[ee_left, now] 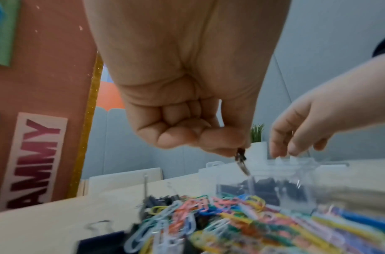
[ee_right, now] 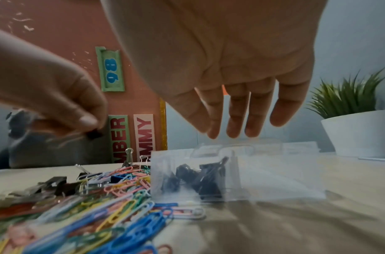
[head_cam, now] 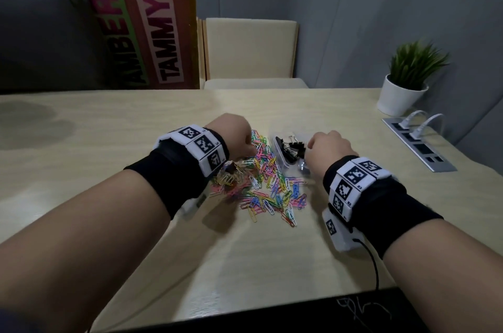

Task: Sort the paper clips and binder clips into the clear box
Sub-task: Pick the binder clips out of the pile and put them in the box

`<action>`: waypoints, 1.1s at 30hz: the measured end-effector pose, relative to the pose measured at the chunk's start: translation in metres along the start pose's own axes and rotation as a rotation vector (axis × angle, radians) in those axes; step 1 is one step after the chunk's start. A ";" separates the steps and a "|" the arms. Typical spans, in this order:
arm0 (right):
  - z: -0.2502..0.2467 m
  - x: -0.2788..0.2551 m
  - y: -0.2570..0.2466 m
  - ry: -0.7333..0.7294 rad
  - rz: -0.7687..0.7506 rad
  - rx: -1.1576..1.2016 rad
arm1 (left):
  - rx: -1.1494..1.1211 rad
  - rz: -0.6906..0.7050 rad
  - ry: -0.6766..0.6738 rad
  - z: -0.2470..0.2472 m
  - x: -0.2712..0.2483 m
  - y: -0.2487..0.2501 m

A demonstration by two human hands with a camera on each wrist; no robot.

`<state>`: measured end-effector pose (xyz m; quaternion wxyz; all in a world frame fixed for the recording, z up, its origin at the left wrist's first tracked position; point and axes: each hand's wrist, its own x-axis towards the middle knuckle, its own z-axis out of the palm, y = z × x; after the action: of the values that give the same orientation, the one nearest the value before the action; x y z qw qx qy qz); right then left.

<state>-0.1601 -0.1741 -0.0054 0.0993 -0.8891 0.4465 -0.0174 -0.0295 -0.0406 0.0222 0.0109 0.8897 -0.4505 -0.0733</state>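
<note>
A heap of coloured paper clips (head_cam: 272, 183) lies mid-table, with black binder clips (ee_right: 56, 184) at its far left edge. The clear box (head_cam: 283, 149) stands just right of the heap and holds several black binder clips (ee_right: 200, 178). My left hand (head_cam: 239, 136) hovers over the heap's far end and pinches a small black binder clip (ee_left: 241, 157) between thumb and forefinger. My right hand (head_cam: 324, 147) hangs above the box (ee_right: 230, 171) with fingers (ee_right: 234, 120) straight and relaxed, holding nothing.
A white pot with a green plant (head_cam: 402, 93) stands at the table's back right. A grey socket strip (head_cam: 419, 145) with white plugs lies beside it. A pale chair (head_cam: 250, 52) is behind the table, and a dark edge (head_cam: 272, 313) runs along the front.
</note>
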 end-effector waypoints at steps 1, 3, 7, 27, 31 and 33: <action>0.002 -0.002 0.002 -0.021 0.000 -0.022 | -0.066 0.015 0.049 0.000 0.003 0.008; 0.006 -0.003 0.006 -0.056 -0.019 -0.022 | -0.204 0.025 0.118 0.001 0.011 0.024; 0.005 -0.006 0.011 -0.056 -0.040 -0.005 | -0.349 0.023 0.082 0.011 0.026 0.040; 0.040 -0.028 -0.110 -0.220 -0.750 -0.293 | 0.083 -0.201 -0.170 0.037 -0.007 -0.089; 0.045 -0.023 -0.109 -0.198 -0.719 -0.315 | 0.101 -0.157 -0.154 0.040 -0.004 -0.090; 0.047 -0.022 -0.110 -0.194 -0.717 -0.330 | 0.138 -0.121 -0.160 0.041 -0.003 -0.089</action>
<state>-0.0806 -0.0853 -0.0291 -0.0153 -0.9899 0.0936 0.1051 0.0338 0.0167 -0.0252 -0.0910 0.9052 -0.3994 -0.1134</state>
